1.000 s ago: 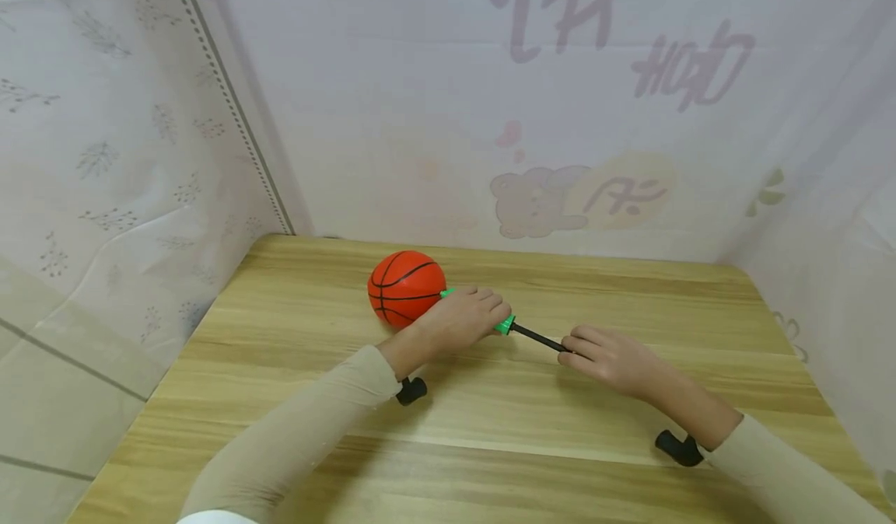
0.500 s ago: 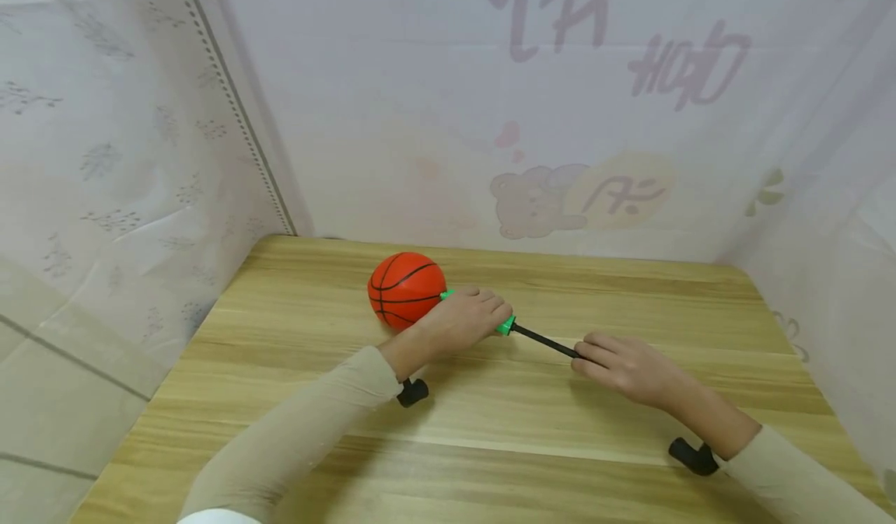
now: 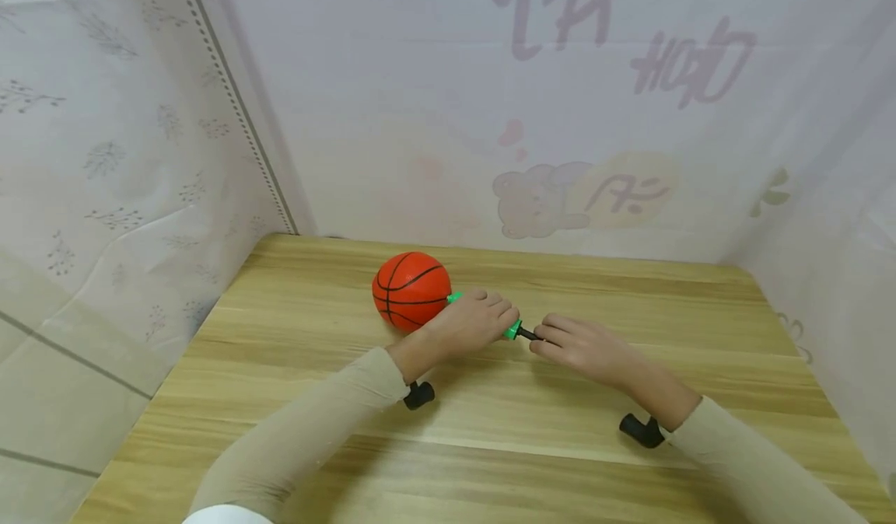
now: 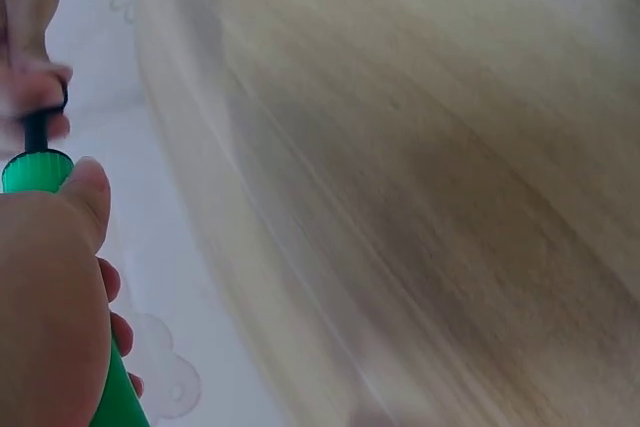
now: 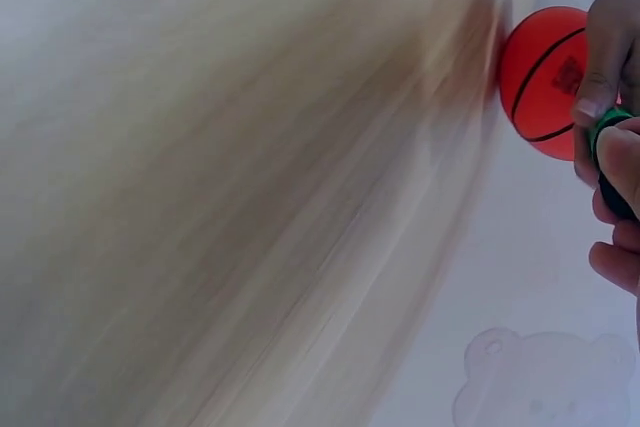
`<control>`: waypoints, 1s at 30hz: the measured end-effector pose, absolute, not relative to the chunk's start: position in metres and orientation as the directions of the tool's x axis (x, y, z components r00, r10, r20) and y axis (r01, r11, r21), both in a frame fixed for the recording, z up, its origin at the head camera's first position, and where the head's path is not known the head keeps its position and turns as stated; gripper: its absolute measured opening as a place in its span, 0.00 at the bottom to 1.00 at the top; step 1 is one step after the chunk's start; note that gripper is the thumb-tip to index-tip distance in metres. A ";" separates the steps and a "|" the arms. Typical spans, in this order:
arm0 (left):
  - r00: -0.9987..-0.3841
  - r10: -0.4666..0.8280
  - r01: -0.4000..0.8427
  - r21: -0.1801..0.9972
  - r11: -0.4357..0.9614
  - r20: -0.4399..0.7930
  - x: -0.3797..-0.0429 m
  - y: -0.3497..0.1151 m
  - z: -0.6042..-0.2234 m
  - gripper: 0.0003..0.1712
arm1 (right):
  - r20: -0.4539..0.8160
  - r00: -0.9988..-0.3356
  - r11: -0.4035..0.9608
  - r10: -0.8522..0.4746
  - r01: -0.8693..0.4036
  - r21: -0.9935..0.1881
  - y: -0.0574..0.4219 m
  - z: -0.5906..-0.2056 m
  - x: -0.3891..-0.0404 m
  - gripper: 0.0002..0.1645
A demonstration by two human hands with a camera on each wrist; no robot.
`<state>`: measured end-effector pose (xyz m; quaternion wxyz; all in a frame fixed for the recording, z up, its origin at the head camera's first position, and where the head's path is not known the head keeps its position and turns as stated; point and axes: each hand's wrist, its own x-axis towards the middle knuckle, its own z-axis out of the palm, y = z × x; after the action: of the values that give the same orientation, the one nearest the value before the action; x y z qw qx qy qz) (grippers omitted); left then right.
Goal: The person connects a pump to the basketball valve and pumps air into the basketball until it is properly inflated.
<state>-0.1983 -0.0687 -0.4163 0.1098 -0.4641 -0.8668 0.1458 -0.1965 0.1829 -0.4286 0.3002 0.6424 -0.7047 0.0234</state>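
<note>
A red toy basketball [image 3: 411, 291] with black lines rests toward the back of the table, left of both hands. The left hand [image 3: 470, 326] grips the green barrel of a hand pump [image 3: 513, 330], whose far end meets the ball's right side. In the left wrist view, the fingers wrap around the green barrel [image 4: 120, 397]. The right hand [image 3: 584, 349] holds the black handle at the end of the pump's rod, close to the barrel. Part of that handle [image 5: 612, 192] shows between the fingers in the right wrist view. Where the pump joins the ball is mostly hidden.
The wood-grain table [image 3: 490, 462] spreads below the arms. Pale printed cloth [image 3: 392, 120] hangs behind it and at both sides. A black wrist-worn piece [image 3: 420, 394] juts under the left wrist, and a similar one [image 3: 642, 431] under the right.
The right hand first drew the pump's rod slightly farther out to the right, then pushed it left, so only a short length shows. The left hand and ball shifted very slightly right.
</note>
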 end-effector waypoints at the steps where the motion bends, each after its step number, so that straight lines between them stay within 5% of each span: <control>1: -0.546 0.836 0.775 -0.348 0.528 0.054 -0.198 -0.069 -0.417 0.15 | 0.458 0.008 0.177 -0.889 -0.917 0.358 0.180 -0.429 -0.198 0.23; 11: -0.552 0.830 0.793 -0.257 0.553 0.082 -0.200 -0.074 -0.418 0.16 | 0.479 0.001 0.178 -0.878 -0.928 0.328 0.191 -0.433 -0.196 0.21; 30: -0.536 0.839 0.797 -0.274 0.539 0.092 -0.201 -0.076 -0.416 0.14 | 0.496 0.040 0.164 -0.867 -0.918 0.361 0.242 -0.428 -0.174 0.21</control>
<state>-0.2010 -0.0758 -0.4156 0.1066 -0.4697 -0.8707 0.0998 -0.1741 0.2420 -0.4278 0.3221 0.6452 -0.6917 0.0392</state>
